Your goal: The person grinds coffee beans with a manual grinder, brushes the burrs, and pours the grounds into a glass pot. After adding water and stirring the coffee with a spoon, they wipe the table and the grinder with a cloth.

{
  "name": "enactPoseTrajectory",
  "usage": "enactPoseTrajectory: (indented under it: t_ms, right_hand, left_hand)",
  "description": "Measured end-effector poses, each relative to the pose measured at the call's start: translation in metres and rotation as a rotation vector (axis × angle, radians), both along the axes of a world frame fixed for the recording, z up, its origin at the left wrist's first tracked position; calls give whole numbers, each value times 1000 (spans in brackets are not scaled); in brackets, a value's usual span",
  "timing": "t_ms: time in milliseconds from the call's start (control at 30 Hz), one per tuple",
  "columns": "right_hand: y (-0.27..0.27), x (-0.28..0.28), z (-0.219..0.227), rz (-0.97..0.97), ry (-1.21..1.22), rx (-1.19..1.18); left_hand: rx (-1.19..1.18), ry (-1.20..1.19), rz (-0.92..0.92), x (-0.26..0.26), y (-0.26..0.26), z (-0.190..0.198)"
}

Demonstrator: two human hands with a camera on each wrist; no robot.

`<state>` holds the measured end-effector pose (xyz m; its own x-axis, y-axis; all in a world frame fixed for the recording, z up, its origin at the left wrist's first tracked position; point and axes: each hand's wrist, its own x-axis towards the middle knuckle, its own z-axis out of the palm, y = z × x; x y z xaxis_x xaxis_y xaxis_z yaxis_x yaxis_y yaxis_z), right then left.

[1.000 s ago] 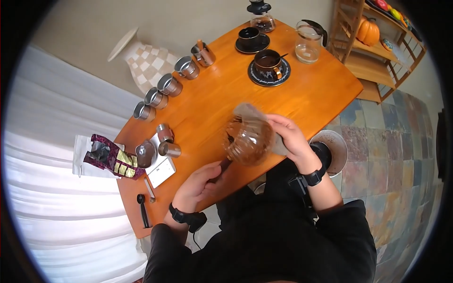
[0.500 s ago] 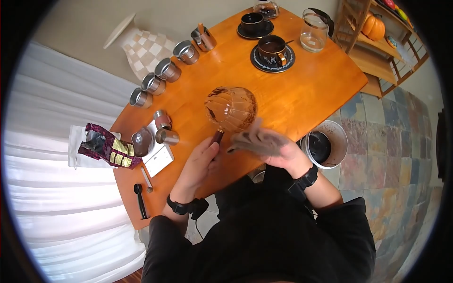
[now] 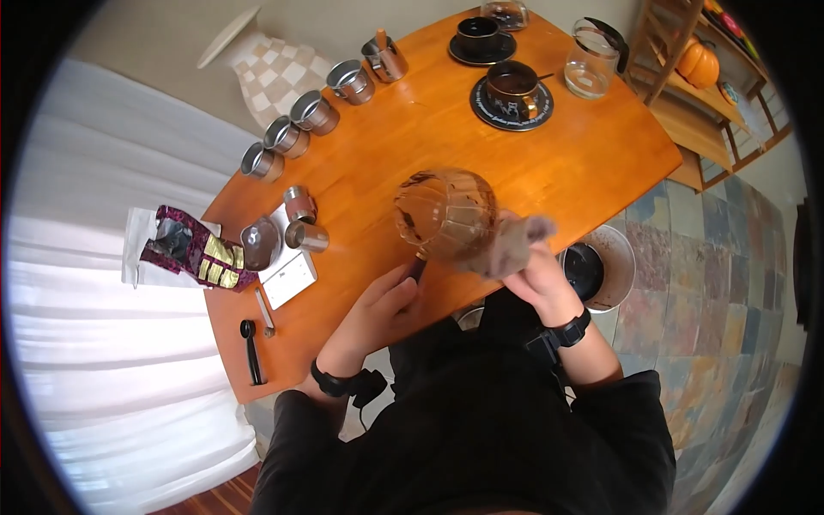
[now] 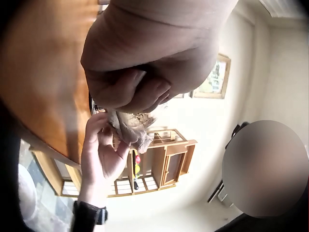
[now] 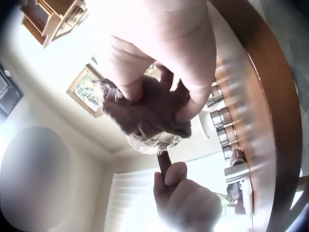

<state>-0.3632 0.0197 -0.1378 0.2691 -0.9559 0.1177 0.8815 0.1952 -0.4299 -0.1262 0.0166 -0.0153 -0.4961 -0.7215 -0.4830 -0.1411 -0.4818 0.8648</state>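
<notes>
My left hand (image 3: 378,311) grips the dark wooden handle (image 5: 164,163) of a ribbed glass vessel (image 3: 448,210). The vessel is tilted above the table, its mouth facing left, with brown residue and dark flecks along the rim. In my right hand (image 3: 542,276) is a crumpled grey-brown cloth (image 3: 513,249), held at the right side of the glass. Thumb and fingers pinch the cloth (image 5: 147,110) in the right wrist view, where it hides much of the vessel. From the left wrist, the curled left hand (image 4: 149,63) covers the handle.
Several metal cups (image 3: 314,113) line the table's far left edge. Nearby are a coffee bag (image 3: 202,249), a white scale (image 3: 289,279) and a black scoop (image 3: 251,352). A black cup (image 3: 512,88) on a saucer and a glass carafe (image 3: 590,64) stand far right; a bucket (image 3: 620,266) is on the floor.
The cloth, apart from the glass and below it half a second ago, is back against its right side. The left hand keeps its grip, with the vessel slightly further right in view.
</notes>
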Motion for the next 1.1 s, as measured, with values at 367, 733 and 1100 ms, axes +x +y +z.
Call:
enactPoseTrajectory:
  t_ms: [367, 733, 1100]
  right_hand:
    - [-22, -22, 13, -103, -44, 205]
    - [-11, -26, 16, -39, -196, 188]
    - [-13, -23, 18, -28, -184, 305]
  left_hand:
    - [61, -36, -228, -3, -4, -6]
    - [-64, 250, 247, -28, -121, -21]
    - [-60, 177, 207, -87, -208, -54]
